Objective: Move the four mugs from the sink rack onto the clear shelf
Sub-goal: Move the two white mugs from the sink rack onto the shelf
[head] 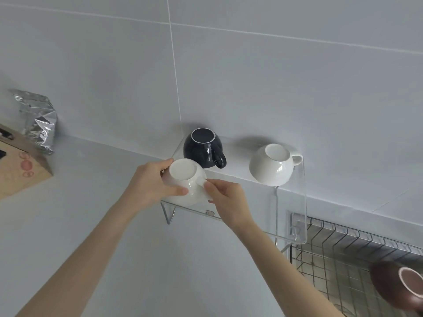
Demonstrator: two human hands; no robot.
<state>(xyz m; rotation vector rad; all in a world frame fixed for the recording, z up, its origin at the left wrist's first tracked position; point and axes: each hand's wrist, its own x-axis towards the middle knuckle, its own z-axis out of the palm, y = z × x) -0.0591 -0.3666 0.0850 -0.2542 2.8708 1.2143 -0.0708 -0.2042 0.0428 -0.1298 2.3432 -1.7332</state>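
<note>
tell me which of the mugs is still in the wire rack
The brown mug at the lower right: it sits in the wire rack, while the dark blue mug and both white mugs are up at the clear shelf.

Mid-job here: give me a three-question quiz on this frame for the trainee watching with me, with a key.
1. True or false: the dark mug on the clear shelf stands upside down.
2. Multiple choice: where is the brown mug? A) on the shelf B) on the sink rack C) in a hand
3. Fill in: the white mug at the shelf's front left is held by ____ hands.

Key
1. True; its base faces up, as does that of the second white mug to the right.
2. B; it lies at the frame's lower right.
3. Both; the left hand wraps its side and the right hand pinches near the handle.
</note>
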